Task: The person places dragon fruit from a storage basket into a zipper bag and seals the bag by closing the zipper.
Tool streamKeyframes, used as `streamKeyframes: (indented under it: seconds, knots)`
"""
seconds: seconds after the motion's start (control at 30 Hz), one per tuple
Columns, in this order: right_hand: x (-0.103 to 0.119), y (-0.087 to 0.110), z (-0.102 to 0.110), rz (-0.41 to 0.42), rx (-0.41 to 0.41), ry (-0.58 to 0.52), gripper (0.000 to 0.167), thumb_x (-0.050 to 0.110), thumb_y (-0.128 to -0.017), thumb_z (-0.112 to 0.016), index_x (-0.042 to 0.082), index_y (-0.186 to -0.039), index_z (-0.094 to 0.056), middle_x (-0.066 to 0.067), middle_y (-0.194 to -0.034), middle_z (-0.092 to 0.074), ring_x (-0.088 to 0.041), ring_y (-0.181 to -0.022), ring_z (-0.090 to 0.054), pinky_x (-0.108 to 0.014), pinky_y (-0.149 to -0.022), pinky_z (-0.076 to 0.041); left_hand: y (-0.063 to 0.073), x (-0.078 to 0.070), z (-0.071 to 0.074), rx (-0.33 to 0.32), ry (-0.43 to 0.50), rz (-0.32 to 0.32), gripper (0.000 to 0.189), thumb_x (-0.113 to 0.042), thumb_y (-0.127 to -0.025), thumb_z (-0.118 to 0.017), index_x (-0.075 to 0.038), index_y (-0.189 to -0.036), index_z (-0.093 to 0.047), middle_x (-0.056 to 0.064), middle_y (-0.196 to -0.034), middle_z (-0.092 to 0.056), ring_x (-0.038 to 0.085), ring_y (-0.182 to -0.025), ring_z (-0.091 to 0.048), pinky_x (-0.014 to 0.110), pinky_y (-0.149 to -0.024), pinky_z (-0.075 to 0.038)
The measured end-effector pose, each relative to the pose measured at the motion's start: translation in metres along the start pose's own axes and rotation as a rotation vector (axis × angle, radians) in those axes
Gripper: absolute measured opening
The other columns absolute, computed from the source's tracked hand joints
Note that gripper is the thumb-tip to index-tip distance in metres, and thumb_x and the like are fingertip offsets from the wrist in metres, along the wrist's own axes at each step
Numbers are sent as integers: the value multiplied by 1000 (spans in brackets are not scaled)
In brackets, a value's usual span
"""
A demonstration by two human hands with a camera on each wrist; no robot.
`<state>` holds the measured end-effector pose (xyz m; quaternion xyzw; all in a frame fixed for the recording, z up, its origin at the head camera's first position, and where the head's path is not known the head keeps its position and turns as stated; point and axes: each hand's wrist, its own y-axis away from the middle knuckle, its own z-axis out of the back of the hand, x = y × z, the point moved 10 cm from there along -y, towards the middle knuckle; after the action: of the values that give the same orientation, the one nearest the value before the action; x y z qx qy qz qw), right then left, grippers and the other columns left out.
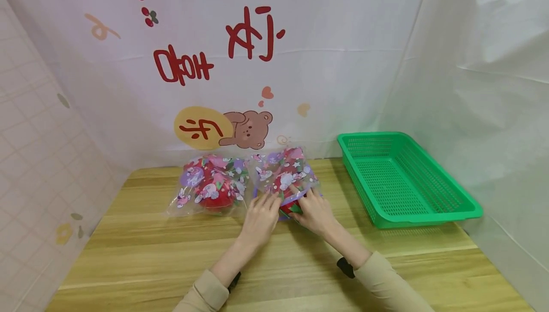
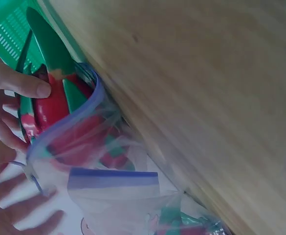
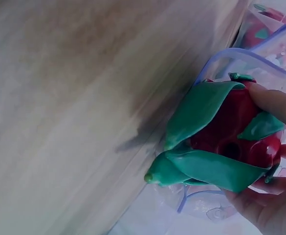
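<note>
A zip bag (image 1: 285,171) with printed pink and purple pictures lies at the back of the table, its purple-edged mouth facing me. At that mouth is a glossy red artificial dragon fruit (image 3: 240,132) with long green leaf scales, partly inside the bag. My right hand (image 1: 316,212) grips it, thumb on one side and fingers on the other. My left hand (image 1: 259,219) is at the bag's left edge; its fingers (image 2: 28,208) look straight and spread in the left wrist view. More red and green shows through the plastic below the fruit.
A second printed bag (image 1: 210,186) holding red and green artificial fruit lies to the left. On the right stands a green perforated plastic basket (image 1: 429,217). Behind the wooden table (image 1: 171,255) hangs a white printed cloth (image 1: 326,69).
</note>
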<state>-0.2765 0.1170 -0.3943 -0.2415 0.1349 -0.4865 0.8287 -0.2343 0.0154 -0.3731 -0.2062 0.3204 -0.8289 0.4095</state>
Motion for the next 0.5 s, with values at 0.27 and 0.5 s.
streamKeyframes:
  seconds: [0.27,0.5]
  knots:
    - [-1,-3,-1,-3,7,-70,85,35,-65,-87,20,-138,-47,-11,-133,-54,-36,-113,-55,-50,-74,-57,4,26,-11,72,129,305,47,-12,-76,-73,2,-116,-52,25,-114,-54,17,-53,-52,22,-46,-43]
    - [1,-9,11,-28,-31,-135,82,33,-66,-86,11,-136,-49,-16,-104,-65,-29,-83,-64,-40,-63,-56,5,32,-21,186,344,422,49,1,-79,-65,6,-124,-46,30,-113,-57,10,-46,-46,10,-38,-31]
